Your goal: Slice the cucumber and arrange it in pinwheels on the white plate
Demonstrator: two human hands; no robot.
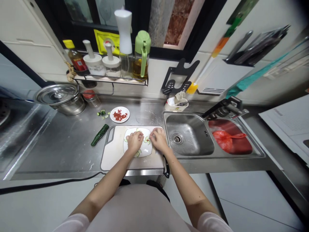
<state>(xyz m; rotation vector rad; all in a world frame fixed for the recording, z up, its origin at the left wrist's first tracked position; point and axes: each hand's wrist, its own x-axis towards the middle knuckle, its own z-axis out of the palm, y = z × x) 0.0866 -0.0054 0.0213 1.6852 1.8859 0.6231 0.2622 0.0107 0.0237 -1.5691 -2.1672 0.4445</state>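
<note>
A white plate (147, 149) lies on a pale cutting board (113, 154) at the counter's front edge. Thin green cucumber slices (137, 154) ring the plate's rim. My left hand (134, 141) rests on the plate's left half, fingers curled down over the slices. My right hand (158, 138) sits at the plate's upper right edge, fingers bent and pinched near a slice. What the fingertips hold is too small to make out. A half cucumber (99, 134) lies left of the board.
A small plate of chopped red chilli (120, 115) and cucumber scraps (103, 113) sit behind the board. A knife (165, 166) lies at the board's right edge. A lidded steel pot (60, 98) stands far left, a sink (188, 137) right, with a red bag (225, 140) beyond it.
</note>
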